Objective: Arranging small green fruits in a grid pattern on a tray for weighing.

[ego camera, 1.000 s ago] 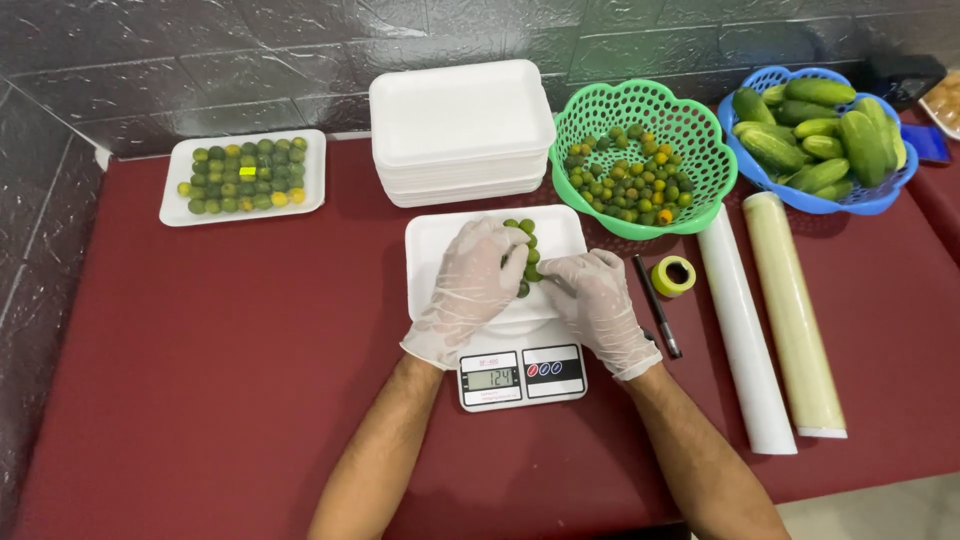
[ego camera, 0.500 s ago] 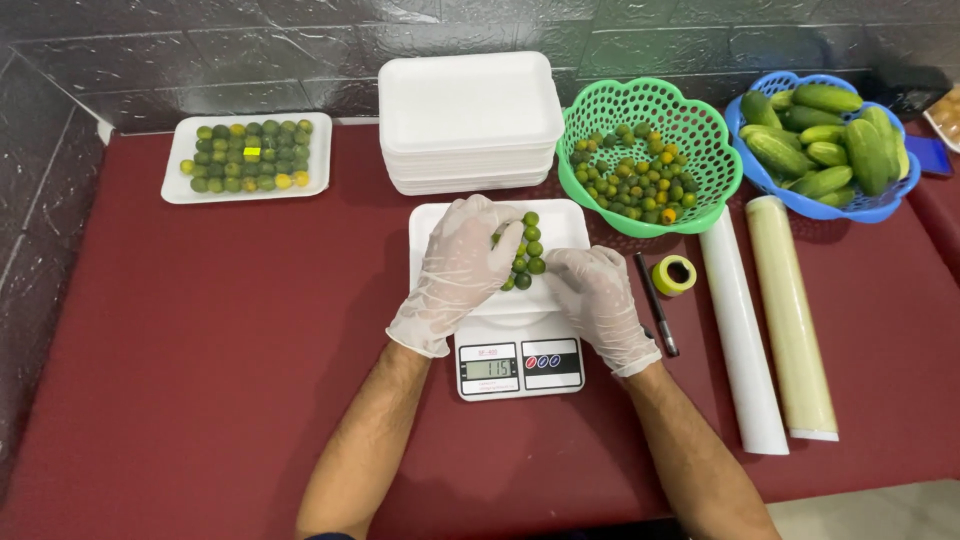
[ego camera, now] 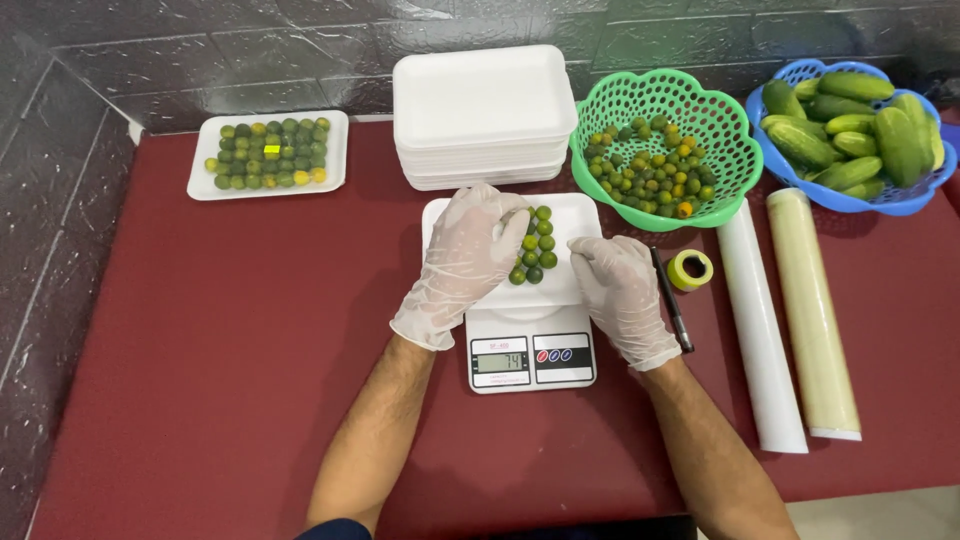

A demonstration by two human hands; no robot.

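While the white foam tray (ego camera: 585, 215) sits on the digital scale (ego camera: 531, 355), my gloved left hand (ego camera: 462, 262) lies half-curled, fingertips on the small green limes (ego camera: 534, 257) – gripping none – and my right hand (ego camera: 620, 290) rests loosely open on the tray's edge.

Small round green citrus fruits (ego camera: 533, 245), some yellowing, lie packed in two short rows on a white foam tray (ego camera: 580, 215), near its middle. The tray sits level atop a white digital kitchen scale (ego camera: 530, 350); the fruits appear to be calamansi.
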